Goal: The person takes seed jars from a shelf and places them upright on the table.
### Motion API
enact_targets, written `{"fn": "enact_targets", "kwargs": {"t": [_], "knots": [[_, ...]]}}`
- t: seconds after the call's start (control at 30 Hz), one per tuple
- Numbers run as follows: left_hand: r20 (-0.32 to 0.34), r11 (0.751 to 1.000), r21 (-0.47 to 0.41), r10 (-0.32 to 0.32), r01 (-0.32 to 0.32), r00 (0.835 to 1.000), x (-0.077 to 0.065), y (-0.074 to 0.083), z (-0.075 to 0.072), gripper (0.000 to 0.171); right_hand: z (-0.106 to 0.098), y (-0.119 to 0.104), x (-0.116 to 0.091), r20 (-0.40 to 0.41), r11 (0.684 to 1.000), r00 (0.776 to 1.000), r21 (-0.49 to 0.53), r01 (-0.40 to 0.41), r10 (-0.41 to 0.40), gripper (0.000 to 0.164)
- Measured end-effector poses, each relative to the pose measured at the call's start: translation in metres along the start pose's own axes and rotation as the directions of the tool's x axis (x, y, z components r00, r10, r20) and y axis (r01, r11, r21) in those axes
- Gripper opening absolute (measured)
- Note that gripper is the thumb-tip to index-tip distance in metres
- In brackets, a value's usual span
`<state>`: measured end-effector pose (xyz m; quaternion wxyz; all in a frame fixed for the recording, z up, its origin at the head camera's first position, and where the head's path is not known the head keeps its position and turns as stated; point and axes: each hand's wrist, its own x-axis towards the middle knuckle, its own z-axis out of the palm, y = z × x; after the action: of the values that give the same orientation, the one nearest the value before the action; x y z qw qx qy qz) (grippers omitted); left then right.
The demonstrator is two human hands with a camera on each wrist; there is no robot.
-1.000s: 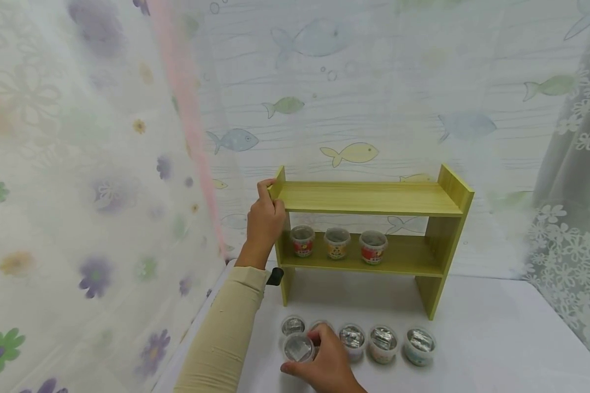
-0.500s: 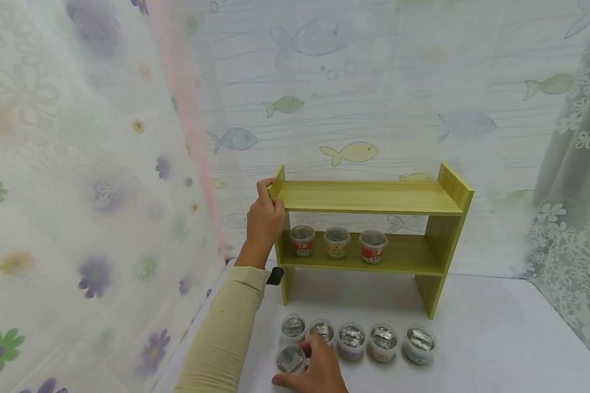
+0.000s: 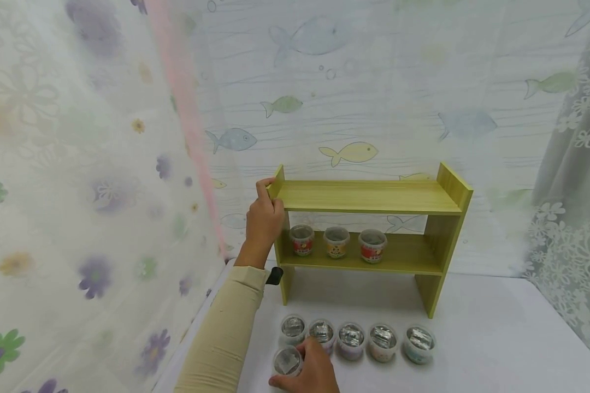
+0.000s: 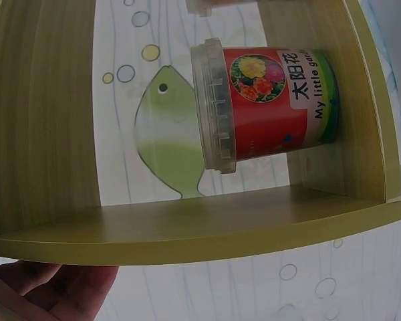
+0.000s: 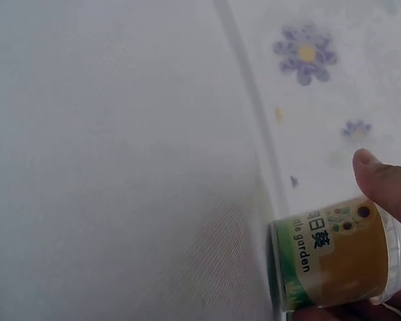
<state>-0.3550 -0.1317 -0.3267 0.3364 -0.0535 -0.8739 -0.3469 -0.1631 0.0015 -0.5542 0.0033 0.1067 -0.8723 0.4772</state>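
In the head view my left hand (image 3: pixel 264 218) grips the upper left side panel of a yellow-green wooden shelf (image 3: pixel 369 195). The left wrist view has those fingers (image 4: pixel 73 287) against the panel's outer face. My right hand (image 3: pixel 314 370) holds a small plastic tub (image 3: pixel 287 361) with a clear lid at the table's left front, thumb on the near side and fingers on the far side. In the right wrist view this tub (image 5: pixel 334 257) has an orange sunflower label, and its base appears at the white tabletop. Some of the fingers are hidden behind it.
On the middle shelf board stand a red-label tub (image 3: pixel 302 240), an orange-label tub (image 3: pixel 336 242) and another red-label tub (image 3: pixel 372 246). A row of several tubs, such as the rightmost one (image 3: pixel 419 344), lies between the shelf and my right hand on the white table (image 3: pixel 496 338).
My right hand has carried the tub left and slightly toward me, away from the row, with the movement slowing. My left hand stays on the shelf's side.
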Motion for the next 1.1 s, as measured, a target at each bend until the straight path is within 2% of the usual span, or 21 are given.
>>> {"fn": "enact_targets", "kwargs": {"t": [0.27, 0.47, 0.67, 0.87, 1.1], "knots": [[-0.001, 1.0, -0.012, -0.002, 0.002, 1.0, 0.001, 0.001, 0.0, 0.046, 0.0, -0.002, 0.004, -0.01, 0.998, 1.0, -0.058, -0.022, 0.021, 0.07], [-0.005, 1.0, -0.009, 0.0, 0.0, 1.0, 0.001, -0.001, 0.001, 0.047, 0.001, -0.003, 0.008, -0.015, 0.99, 1.0, -0.138, -0.012, 0.01, 0.074], [-0.005, 1.0, -0.013, 0.005, -0.005, 1.0, 0.0, -0.001, 0.001, 0.046, 0.003, -0.001, 0.011, -0.009, 0.986, 1.0, -0.168, -0.01, 0.008, 0.077], [0.003, 1.0, -0.015, 0.001, -0.001, 1.0, -0.001, 0.0, 0.0, 0.047, 0.003, -0.002, 0.01, -0.022, 0.977, 0.999, -0.211, 0.026, -0.031, 0.077], [0.001, 1.0, -0.005, 0.007, -0.007, 1.0, 0.0, 0.0, 0.0, 0.047, 0.003, -0.003, 0.005, -0.048, 0.954, 0.991, -0.282, 0.104, -0.122, 0.08]]}}
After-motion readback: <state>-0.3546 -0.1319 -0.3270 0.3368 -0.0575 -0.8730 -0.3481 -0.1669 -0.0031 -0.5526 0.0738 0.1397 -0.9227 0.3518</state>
